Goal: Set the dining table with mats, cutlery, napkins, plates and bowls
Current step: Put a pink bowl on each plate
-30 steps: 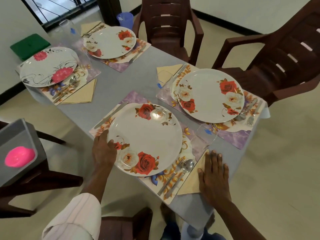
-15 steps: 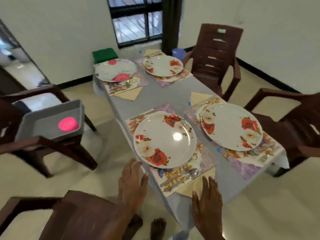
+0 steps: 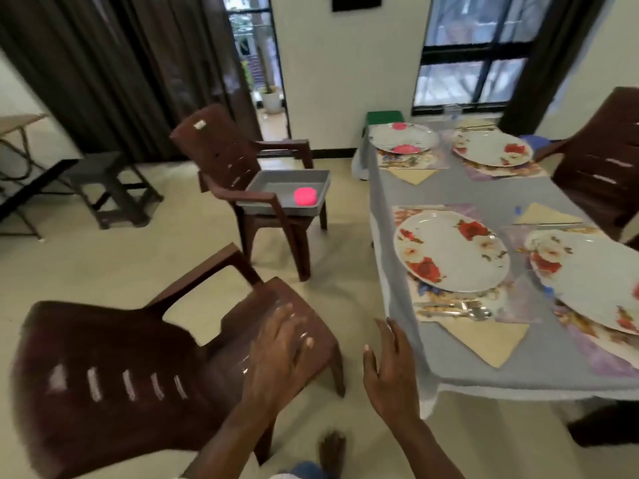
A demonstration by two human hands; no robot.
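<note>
Dining room viewed from beside the table's near left corner; the floor (image 3: pixel 103 267) is pale and the table (image 3: pixel 484 373) is covered with a grey cloth. Nearest the viewer, the left hand (image 3: pixel 280 354) is over the seat of a brown plastic chair (image 3: pixel 103 375), fingers straight and spread, grasping nothing; contact with the seat cannot be told. The right hand (image 3: pixel 387 371), likewise released with fingers extended, is just beside the cloth hanging at the near left corner. Four settings are counted, two along each long edge. Four round plates each rest on a floral mat: near-left plate (image 3: pixel 451 252) and near-right plate (image 3: pixel 587 274) with red roses, far-left plate (image 3: pixel 403 138) with pink flowers, far-right plate (image 3: pixel 492 148) with red. Cutlery (image 3: pixel 460 309) lies on the near-left mat (image 3: pixel 515 307), between that plate and a folded tan napkin (image 3: pixel 484 340) towards the near edge. Three further napkins show, the farthest only partly. Three chairs are counted: the second chair (image 3: pixel 221 157), well left of the table, carries one grey tray (image 3: pixel 273 183) holding one pink object (image 3: pixel 305 196); a pale sticker (image 3: pixel 199 125) on its back is too blurred to read. The third chair (image 3: pixel 601 167) stands at the right edge. A green box (image 3: pixel 385 117) sits past the far left corner. Beyond are a dark-framed window (image 3: pixel 473 53), brown curtains (image 3: pixel 121 63), a doorway (image 3: pixel 256 57) and a dark stool (image 3: pixel 107 188).
</note>
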